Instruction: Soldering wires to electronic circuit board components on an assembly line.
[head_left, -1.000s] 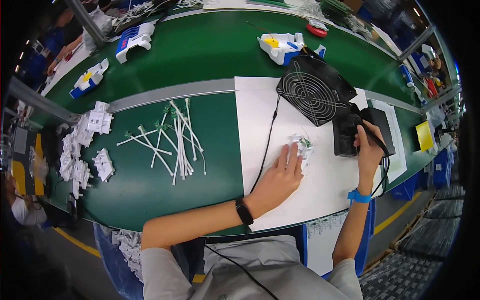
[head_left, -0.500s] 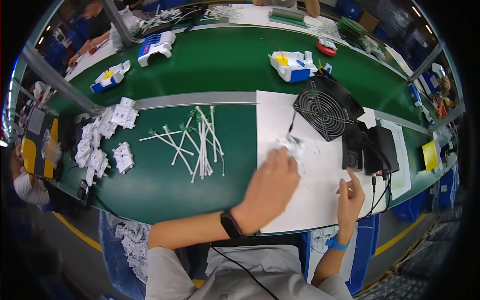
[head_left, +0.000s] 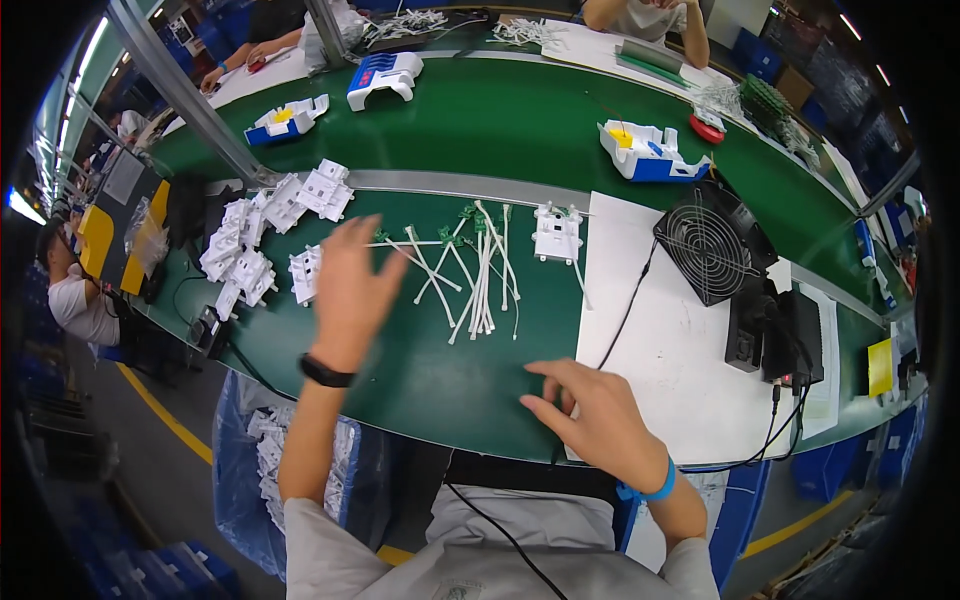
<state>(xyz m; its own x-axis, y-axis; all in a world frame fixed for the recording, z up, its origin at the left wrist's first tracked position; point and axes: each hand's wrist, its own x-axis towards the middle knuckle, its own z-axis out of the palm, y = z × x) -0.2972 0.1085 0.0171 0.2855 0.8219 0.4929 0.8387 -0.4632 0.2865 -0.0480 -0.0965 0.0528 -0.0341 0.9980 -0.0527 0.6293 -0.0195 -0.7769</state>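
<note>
My left hand (head_left: 352, 290) reaches over the green bench, its thumb held away from the fingers and nothing seen in it. Just beside its fingers lies a single white plastic housing (head_left: 304, 276), partly hidden by the hand. Left of that is a loose heap of similar white housings (head_left: 242, 245). My right hand (head_left: 600, 415) hovers low over the near left edge of the white sheet (head_left: 665, 370), thumb and forefinger apart, holding nothing. Between the hands and farther off lie several white cables (head_left: 484, 285) with small green boards. Another white housing (head_left: 557, 232) with a white cable rests by the sheet's back left corner.
A black fan (head_left: 703, 245) with a wire grille stands on the sheet, with black power boxes (head_left: 765, 335) and cords beside it. Beyond the metal rail, blue-and-white casings (head_left: 650, 155) sit on a green surface. Co-workers sit across and at left. A lined bin (head_left: 290, 450) is below.
My left hand has left the white sheet and swung left to the lone housing. A housing with a cable now lies near the sheet's back left corner. My right hand has moved left.
</note>
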